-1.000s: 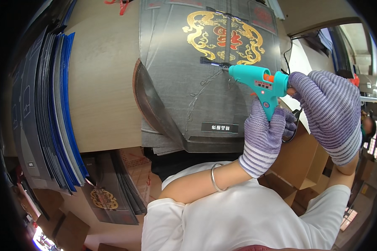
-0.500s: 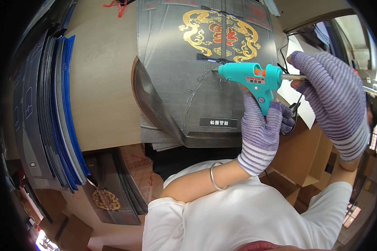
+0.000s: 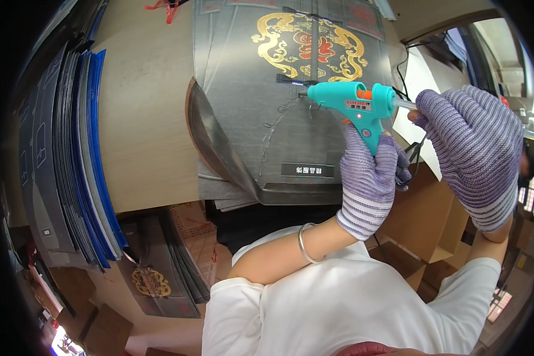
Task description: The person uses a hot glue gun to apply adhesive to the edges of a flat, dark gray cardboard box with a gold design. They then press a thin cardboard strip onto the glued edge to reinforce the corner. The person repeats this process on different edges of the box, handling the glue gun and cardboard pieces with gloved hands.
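Observation:
My left hand (image 3: 369, 178), in a purple striped glove, grips the handle of a teal glue gun (image 3: 347, 101). The gun's nozzle points left and sits at a grey printed cardboard sheet with a gold emblem (image 3: 249, 124), just below the emblem. Thin glue threads lie on the grey surface under the nozzle. My right hand (image 3: 471, 148), gloved the same way, is behind the gun with its fingertips pinched on the clear glue stick (image 3: 402, 104) that juts from the gun's rear. A metal bangle is on my left wrist.
The grey sheets lie stacked on a wooden table (image 3: 142, 118). A thick row of blue and grey flat sheets (image 3: 71, 172) stands at the left. Brown cartons (image 3: 427, 219) sit at the right, and a black cord (image 3: 400, 68) runs behind the gun. More emblem sheets (image 3: 154, 279) lie below.
The glue gun has slid left across the grey sheet toward the emblem's lower edge. My right hand followed it, staying at the gun's rear.

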The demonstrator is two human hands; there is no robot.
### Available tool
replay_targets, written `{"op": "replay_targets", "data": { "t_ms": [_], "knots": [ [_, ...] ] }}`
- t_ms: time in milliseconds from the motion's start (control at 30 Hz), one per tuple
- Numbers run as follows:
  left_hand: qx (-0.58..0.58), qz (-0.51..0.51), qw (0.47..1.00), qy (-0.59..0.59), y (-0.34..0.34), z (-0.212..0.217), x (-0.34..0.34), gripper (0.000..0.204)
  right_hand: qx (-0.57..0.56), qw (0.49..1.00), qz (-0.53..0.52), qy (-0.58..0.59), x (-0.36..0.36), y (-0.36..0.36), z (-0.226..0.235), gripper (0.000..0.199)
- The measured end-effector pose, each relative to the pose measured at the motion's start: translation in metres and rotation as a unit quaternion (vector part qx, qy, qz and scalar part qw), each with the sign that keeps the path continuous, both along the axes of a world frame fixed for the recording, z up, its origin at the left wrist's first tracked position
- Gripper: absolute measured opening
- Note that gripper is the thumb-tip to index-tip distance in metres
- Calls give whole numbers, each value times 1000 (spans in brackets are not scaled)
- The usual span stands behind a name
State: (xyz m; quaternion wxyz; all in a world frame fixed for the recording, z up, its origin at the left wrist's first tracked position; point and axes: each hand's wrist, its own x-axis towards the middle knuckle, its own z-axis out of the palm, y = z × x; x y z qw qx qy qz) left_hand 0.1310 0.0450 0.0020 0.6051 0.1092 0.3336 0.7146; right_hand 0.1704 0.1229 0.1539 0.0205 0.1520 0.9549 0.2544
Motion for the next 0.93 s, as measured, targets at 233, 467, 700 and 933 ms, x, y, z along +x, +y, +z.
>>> {"op": "replay_targets", "data": {
  "t_ms": [233,467,700,933],
  "knots": [
    [23,16,999,-45,7,7,-2,25,16,999,37,32,-4,9,1,26],
    [0,6,997,-71,5,0,2,23,10,998,53,17,-3,12,4,26],
    [-36,126,970,203,8,-12,16,23,12,997,76,16,0,20,-6,25],
    [-63,56,984,159,6,-9,10,26,-24,998,55,-16,-1,24,-5,25]
  ]
}}
